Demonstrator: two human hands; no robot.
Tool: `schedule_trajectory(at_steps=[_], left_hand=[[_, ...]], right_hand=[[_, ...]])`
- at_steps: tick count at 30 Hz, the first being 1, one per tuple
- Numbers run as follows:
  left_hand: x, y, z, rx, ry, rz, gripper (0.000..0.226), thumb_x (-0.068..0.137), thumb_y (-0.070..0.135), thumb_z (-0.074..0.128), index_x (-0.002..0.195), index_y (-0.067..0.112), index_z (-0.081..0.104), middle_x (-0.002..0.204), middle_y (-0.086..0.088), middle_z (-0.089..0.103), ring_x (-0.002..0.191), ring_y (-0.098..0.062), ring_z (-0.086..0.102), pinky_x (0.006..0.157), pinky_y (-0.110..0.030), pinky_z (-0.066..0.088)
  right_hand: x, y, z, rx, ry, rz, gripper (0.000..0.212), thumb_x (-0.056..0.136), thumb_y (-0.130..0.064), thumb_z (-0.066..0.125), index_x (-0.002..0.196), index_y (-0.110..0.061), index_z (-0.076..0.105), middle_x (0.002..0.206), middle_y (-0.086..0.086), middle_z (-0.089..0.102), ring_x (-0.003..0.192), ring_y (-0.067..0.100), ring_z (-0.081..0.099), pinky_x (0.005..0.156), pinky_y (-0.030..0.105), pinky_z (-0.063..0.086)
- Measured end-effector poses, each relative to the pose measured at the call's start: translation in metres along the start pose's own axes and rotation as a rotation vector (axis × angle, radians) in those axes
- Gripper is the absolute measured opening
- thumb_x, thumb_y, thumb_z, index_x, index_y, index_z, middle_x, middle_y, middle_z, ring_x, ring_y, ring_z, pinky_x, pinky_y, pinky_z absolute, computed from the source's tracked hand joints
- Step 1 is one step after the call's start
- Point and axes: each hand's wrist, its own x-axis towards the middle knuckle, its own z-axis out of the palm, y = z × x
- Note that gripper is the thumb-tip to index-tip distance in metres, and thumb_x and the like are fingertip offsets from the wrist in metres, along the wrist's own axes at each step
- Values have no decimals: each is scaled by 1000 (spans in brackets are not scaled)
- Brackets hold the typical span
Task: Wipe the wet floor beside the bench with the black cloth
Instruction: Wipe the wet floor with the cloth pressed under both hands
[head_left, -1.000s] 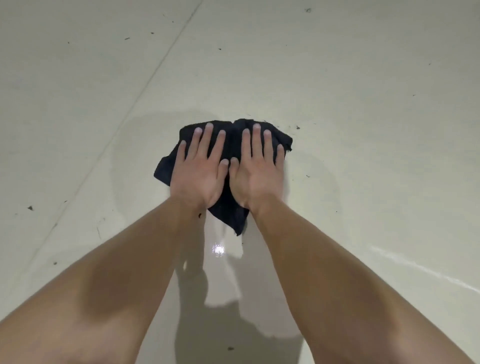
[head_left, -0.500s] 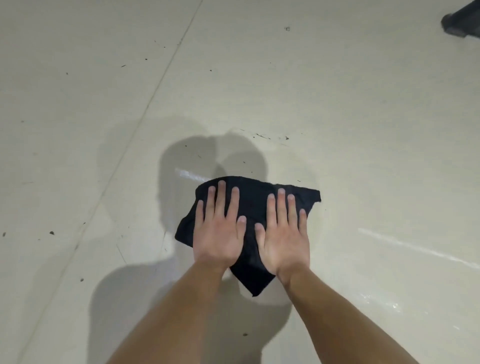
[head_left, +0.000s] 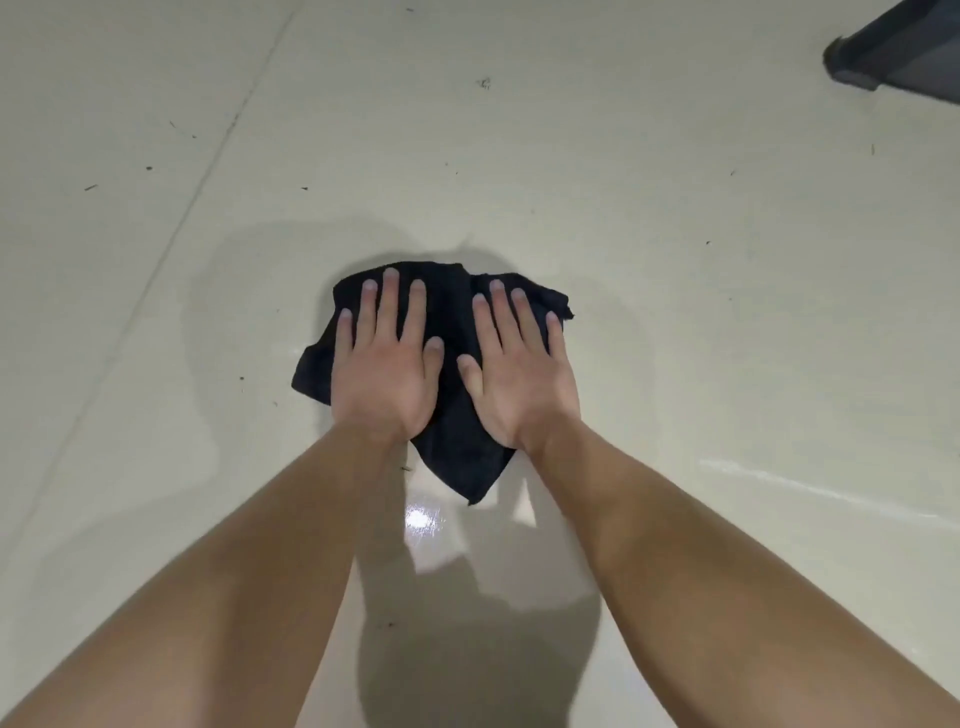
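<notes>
Both hands, left hand (head_left: 382, 374) and right hand (head_left: 517, 376), press flat with fingers spread on the black cloth (head_left: 449, 374), which lies directly under them, its tail pointing back toward the person.

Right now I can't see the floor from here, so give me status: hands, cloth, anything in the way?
Left hand, right hand flat, fingers spread. Both pressing black cloth on wet floor. Bench foot far right, clear.
</notes>
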Motion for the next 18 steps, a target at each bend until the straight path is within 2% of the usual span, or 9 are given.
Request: schedule_trajectory(at_steps=[5, 10, 14, 18], left_hand=[[84, 62, 2, 45, 35, 16, 64, 105, 47, 12, 162, 22, -1, 171, -9, -7, 157, -29, -7, 126, -49, 1], [108, 168, 21, 33, 26, 79, 64, 105, 47, 14, 162, 22, -1, 171, -8, -9, 157, -28, -8, 126, -49, 0], [76, 238, 43, 35, -2, 230, 65, 105, 47, 17, 163, 20, 2, 171, -10, -5, 157, -29, -4, 126, -49, 3], [-4, 265, 65, 20, -18, 358, 66, 103, 45, 22, 162, 16, 15, 170, -12, 8, 157, -30, 7, 125, -50, 11]], right_hand=[[68, 93, -29, 14, 45, 72, 68, 104, -52, 11, 161, -22, -8, 171, -2, -14, 156, 18, -14, 126, 47, -4], [46, 189, -35, 38, 60, 195, 68, 104, -52, 10, 161, -22, -9, 171, -3, -15, 156, 18, -15, 126, 47, -4], [-18, 252, -30, 48, 41, 317, 68, 103, -52, 8, 161, -23, -11, 170, -2, -17, 156, 19, -15, 126, 47, -4], [-98, 255, -9, 80, 28, 426, 71, 98, -54, 0, 160, -22, -14, 170, 1, -18, 156, 21, -16, 127, 48, -3]])
